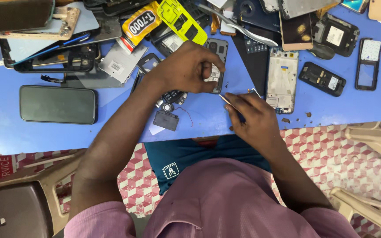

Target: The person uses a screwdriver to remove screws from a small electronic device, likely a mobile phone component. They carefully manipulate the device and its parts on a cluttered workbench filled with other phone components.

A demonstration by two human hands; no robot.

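Far to the left I see a black phone (58,105) lying flat with its dark screen up on the blue table (31,132). Above it sits a pile of phone frames and flat parts (62,48). Next comes a yellow glue tube (141,23) and a bright yellow-green phone frame (181,18) near the top edge.

Then I come to my left hand (186,68). Its fingers are curled and pressed on a small grey phone body (217,61) that lies on the table with its back open. The hand covers part of it. Just below that hand are a little round part (168,107) and a small black square piece (166,120) with a thin red wire (186,117) beside it.

My right hand (252,119) is just to the right, near the table's front edge. It is pinching thin metal tweezers (229,102), and the tip points at the lower corner of the grey phone body.

Further right lies a white phone frame (281,79), then a black back cover (322,79), and last an empty black frame (367,64).
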